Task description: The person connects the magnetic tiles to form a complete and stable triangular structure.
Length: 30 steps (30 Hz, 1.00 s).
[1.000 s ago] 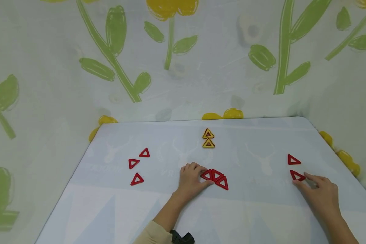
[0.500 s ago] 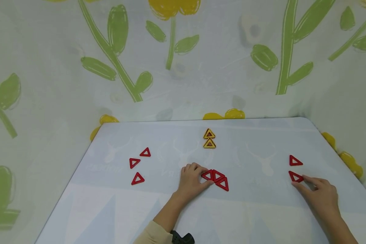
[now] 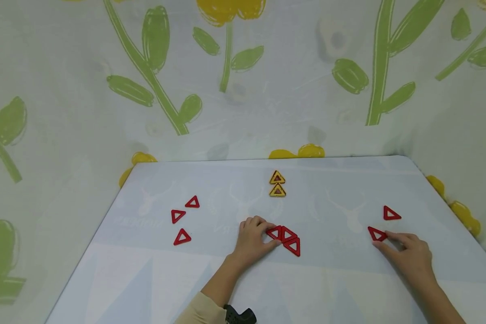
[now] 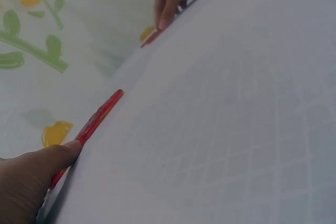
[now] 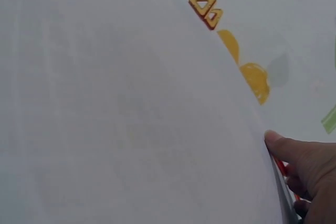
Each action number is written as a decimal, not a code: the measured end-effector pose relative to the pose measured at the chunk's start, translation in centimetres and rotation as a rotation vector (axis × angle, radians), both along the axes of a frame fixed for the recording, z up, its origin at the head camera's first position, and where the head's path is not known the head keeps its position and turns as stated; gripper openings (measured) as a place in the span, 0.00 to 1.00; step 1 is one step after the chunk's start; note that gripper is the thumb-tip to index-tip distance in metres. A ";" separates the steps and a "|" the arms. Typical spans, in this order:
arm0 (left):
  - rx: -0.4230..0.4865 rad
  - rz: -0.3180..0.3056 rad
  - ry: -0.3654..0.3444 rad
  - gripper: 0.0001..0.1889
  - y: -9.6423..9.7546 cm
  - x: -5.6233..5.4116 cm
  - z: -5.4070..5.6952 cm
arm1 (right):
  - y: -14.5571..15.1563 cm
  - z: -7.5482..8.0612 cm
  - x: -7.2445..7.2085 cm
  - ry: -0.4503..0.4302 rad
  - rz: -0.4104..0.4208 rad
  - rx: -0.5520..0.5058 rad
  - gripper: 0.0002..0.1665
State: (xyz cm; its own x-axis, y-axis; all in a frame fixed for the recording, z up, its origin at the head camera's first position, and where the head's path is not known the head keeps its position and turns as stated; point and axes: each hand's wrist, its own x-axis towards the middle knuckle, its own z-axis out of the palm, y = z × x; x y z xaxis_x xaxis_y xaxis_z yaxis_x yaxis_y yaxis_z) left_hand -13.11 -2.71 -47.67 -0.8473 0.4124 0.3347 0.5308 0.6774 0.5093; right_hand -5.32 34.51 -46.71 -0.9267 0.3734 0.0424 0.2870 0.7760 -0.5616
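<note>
Three red hollow triangle tiles lie edge to edge at mid-table in the head view. My left hand (image 3: 253, 240) pinches the leftmost tile (image 3: 274, 232) of this row between thumb and fingers. The middle tile (image 3: 288, 234) sits against it, and the right-hand tile (image 3: 293, 247) angles down toward the front. In the left wrist view the row shows edge-on as a red strip (image 4: 100, 116) beyond the thumb. On the right, my right hand (image 3: 407, 256) pinches a separate red triangle tile (image 3: 377, 234) by its right end; the right wrist view mostly hides it behind the hand (image 5: 310, 174).
Behind the right hand lies another red triangle (image 3: 391, 213). Several more are on the left: one upper (image 3: 192, 202), one middle (image 3: 177, 216), one lower (image 3: 182, 237). Two yellow-and-red triangles (image 3: 277, 184) stand in line near the back edge, before a flower-patterned wall (image 3: 267, 112).
My right hand has slid left across the table with its red triangle tile. The right-hand tile of the middle row has turned slightly and shifted toward the front. The left hand keeps its grip.
</note>
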 end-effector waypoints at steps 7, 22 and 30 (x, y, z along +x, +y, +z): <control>0.008 -0.022 0.020 0.18 0.0 -0.2 -0.2 | -1.2 0.0 -0.4 0.052 0.052 0.016 0.39; -0.013 -0.041 0.027 0.19 -0.2 -0.3 -0.2 | -4.7 0.0 -1.5 0.135 0.198 -0.009 0.32; -0.025 -0.050 0.014 0.19 -0.5 -0.4 -0.4 | -6.9 -0.4 -1.8 0.260 0.269 0.002 0.27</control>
State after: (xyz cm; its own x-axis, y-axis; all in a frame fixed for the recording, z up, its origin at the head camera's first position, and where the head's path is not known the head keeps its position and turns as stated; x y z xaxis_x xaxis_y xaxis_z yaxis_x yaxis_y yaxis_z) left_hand -13.52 -3.22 -48.04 -0.8208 0.4628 0.3349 0.5713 0.6622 0.4849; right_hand -7.14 27.64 -47.11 -0.9498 0.1171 0.2903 -0.0800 0.8057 -0.5869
